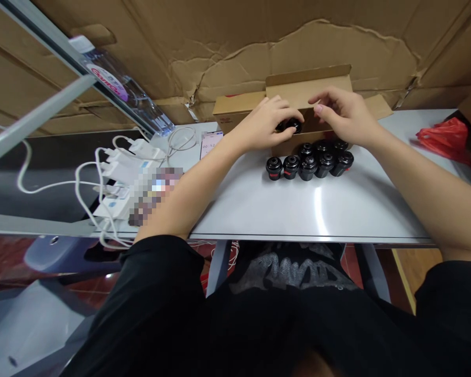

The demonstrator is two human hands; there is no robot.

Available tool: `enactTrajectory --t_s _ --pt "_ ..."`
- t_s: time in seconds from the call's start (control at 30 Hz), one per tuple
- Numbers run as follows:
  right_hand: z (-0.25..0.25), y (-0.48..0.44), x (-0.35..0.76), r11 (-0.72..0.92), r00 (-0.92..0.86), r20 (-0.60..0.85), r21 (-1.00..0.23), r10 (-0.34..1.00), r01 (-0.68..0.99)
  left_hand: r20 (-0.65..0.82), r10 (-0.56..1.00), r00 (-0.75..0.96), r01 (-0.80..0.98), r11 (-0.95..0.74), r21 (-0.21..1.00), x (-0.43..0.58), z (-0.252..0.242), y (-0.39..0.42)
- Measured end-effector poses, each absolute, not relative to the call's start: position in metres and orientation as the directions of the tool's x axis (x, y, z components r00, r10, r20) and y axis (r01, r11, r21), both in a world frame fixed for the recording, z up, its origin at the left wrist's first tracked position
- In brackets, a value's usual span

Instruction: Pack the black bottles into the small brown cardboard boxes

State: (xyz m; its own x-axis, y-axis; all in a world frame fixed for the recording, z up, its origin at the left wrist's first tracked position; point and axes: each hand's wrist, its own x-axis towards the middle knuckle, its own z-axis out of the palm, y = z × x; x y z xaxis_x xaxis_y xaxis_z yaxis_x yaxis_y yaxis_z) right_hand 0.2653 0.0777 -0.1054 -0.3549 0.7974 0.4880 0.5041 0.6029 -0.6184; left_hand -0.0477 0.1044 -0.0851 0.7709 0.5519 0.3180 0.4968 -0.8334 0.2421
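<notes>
White surface (309, 214): blk round parts (308, 166) clustered just below both hands, left hand (263, 125) & right hand (347, 115); open cardboard box (309, 91) right behind them; white chargers (129, 167) left of left hand; red plastic bag (443, 139) right of right hand.

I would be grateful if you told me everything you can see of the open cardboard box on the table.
The open cardboard box is plain brown corrugated board with a small red mark on its left end. It sits on the white table, flaps raised and spread, interior shadowed. The left hand and right hand are over its opening; contact cannot be told. Black cylindrical parts stand just before it.
</notes>
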Motion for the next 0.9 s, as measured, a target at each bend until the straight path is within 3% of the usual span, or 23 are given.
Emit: enactTrajectory --t_s 0.57,0.9 --pt "-0.101 0.073 0.262 0.580 -0.407 0.414 -0.555 0.814 0.597 0.219 0.540 0.813 0.473 -0.831 0.294 -0.049 -0.088 0.103" --pt "-0.103 0.073 0.262 0.578 -0.430 0.386 -0.529 0.816 0.622 0.198 0.466 0.863 0.422 -0.878 0.225 -0.042 -0.093 0.101"
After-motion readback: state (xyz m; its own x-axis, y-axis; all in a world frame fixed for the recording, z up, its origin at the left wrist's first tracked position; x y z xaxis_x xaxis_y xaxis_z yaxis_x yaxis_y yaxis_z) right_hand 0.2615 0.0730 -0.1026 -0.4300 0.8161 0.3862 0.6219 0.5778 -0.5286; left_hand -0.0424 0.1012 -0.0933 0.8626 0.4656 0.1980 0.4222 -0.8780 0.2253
